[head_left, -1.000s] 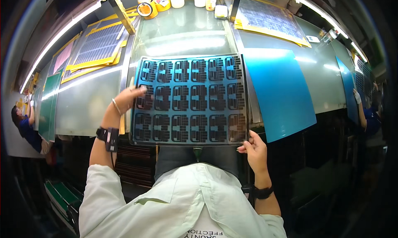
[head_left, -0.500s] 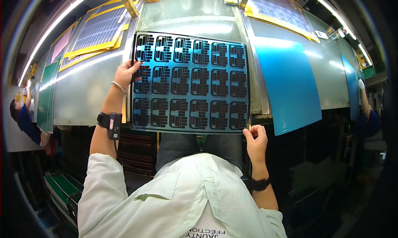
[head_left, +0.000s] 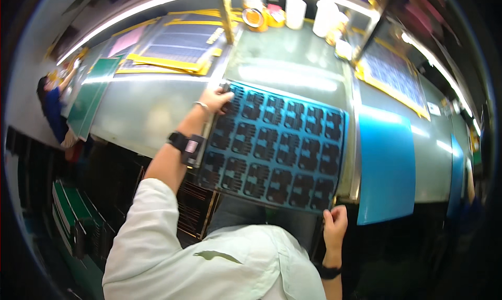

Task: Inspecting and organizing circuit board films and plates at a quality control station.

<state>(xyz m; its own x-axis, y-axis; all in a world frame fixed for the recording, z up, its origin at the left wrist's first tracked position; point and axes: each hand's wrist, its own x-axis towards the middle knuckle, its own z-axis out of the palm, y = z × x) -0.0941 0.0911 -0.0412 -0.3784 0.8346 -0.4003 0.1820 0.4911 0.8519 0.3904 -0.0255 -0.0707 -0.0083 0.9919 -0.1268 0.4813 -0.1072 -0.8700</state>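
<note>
Between my hands is a thin blue panel [head_left: 264, 164] with rows of black printed patterns. It is tilted, its near edge sticking out past the edge of the workbench. My left hand [head_left: 215, 100] pinches the panel's far left corner, thumb on top and fingers underneath. At the near right corner, my right hand [head_left: 335, 220] is closed with thumb and fingertips on the panel's edge. The picture is a little blurred by motion.
A plain blue sheet [head_left: 387, 169] lies on the bench to the right, overhanging its front. Yellow-edged screens [head_left: 172, 46] and green boards [head_left: 94, 96] are on the left. White bottles [head_left: 295, 11] and tape rolls [head_left: 254, 19] stand at the back. Another person [head_left: 51, 104] works far left.
My view has swung, so the bench and panel appear lower and farther right. The panel is turned slightly clockwise in the picture and looks darker. Both hands keep hold of its corners.
</note>
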